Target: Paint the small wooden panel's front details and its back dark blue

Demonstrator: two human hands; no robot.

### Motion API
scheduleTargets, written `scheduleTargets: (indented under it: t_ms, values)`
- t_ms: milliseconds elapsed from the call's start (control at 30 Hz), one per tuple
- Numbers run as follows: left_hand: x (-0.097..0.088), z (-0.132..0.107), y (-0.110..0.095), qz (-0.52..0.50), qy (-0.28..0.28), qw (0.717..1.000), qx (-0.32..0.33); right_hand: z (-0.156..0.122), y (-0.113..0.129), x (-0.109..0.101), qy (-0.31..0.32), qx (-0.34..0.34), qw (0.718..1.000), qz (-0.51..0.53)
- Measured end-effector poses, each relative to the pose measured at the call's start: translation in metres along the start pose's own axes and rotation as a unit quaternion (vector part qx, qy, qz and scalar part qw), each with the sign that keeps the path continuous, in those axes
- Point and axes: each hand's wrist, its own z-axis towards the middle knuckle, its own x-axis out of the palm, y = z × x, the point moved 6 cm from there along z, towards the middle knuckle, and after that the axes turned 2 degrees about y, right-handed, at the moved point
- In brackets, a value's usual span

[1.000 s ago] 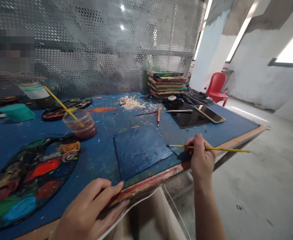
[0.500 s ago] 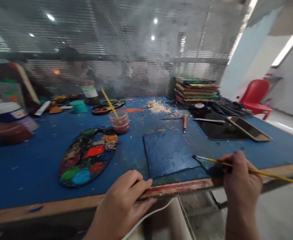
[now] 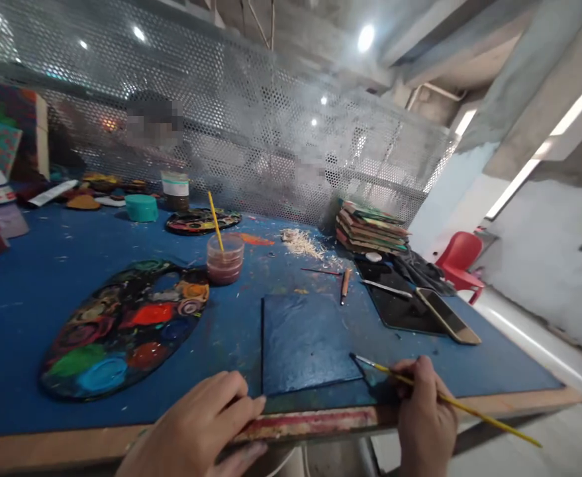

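Observation:
My right hand [image 3: 427, 414] pinches a thin paintbrush [image 3: 492, 419] with a yellow handle. Its dark bristle tip is at the lower right edge of a square dark-blue painted panel [image 3: 305, 344], which lies flat near the table's front edge. My left hand [image 3: 196, 424] rests at that edge with fingertips beside the panel's lower left corner. The thumb sits lower, apart from the fingers, and nothing shows in this hand. Left of the panel lies a paint palette [image 3: 132, 341] with red, green, blue and orange paint. Behind it stands a clear cup [image 3: 225, 262] of reddish-brown liquid holding another yellow-handled brush [image 3: 215, 222].
On the blue table [image 3: 17, 318], a wooden-handled tool [image 3: 345, 285], a tablet [image 3: 390, 305] and a phone [image 3: 447, 315] lie right. Behind are pale shavings [image 3: 303, 244], stacked boards [image 3: 370, 228], a second palette [image 3: 204, 220] and a teal pot [image 3: 140, 208]. A person shows behind the perforated screen [image 3: 271, 132].
The view has tilted and shifted, so the tabletop things appear lower and further left. Against the panel, both hands and the brush tip keep nearly the same places.

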Motion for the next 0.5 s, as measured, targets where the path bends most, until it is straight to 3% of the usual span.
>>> scheduleTargets:
  t_ms: [200, 300, 433, 500]
  values:
    - [-0.004, 0.003, -0.002, 0.002, -0.004, 1.000, -0.008, 0.002, -0.005, -0.002, 0.007, -0.011, 1.000, 0.012]
    - [-0.004, 0.003, -0.002, 0.003, -0.001, 1.000, -0.006, -0.002, -0.004, 0.000, -0.028, -0.022, 0.999, 0.040]
    - [-0.004, 0.002, -0.001, -0.003, 0.007, 1.000, -0.012, -0.005, 0.017, -0.004, -0.116, -0.112, 0.964, 0.211]
    - [-0.005, 0.003, -0.001, -0.008, 0.009, 1.000, -0.015, -0.001, 0.031, -0.014, -0.114, -0.147, 0.952, 0.243]
